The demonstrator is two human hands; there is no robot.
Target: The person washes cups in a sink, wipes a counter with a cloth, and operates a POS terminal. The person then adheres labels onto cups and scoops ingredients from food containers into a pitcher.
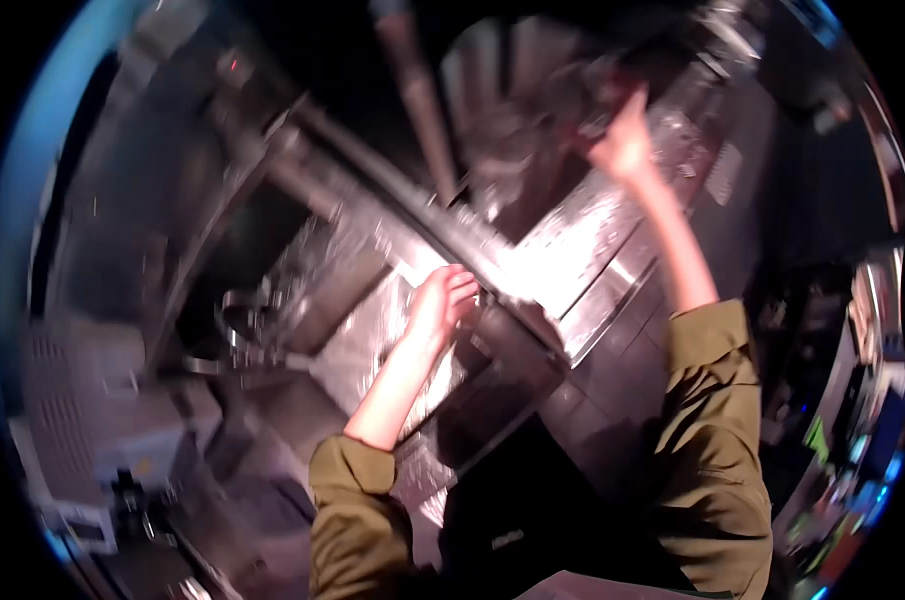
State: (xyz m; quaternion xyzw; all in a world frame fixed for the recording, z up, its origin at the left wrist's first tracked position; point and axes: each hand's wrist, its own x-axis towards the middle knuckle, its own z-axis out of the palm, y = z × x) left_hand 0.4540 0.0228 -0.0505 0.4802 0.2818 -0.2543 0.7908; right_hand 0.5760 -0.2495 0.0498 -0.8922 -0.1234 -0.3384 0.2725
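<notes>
My left hand [439, 308] is near the middle of the view, beside a long metal rail [423, 225]. Its fingers are curled and close together; whether anything is inside them is hidden. Farther off, at the upper right, my right hand [625, 145] reaches over a shiny metal surface [581, 240]. It is beside a dark shape that I cannot make out. Motion smears its fingers, so a grip does not show. Below my left hand lies a dark, box-like panel [493, 400] with a straight edge. Both forearms come out of rolled olive sleeves.
A pale striped object [503, 65] and a slanting pole [418, 100] are at the top. Metal wire or fittings [248, 325] lie to the left, above a grey box-shaped appliance [98, 420]. Tiled floor [618, 365] shows right of centre. Various items [873, 470] crowd the right edge.
</notes>
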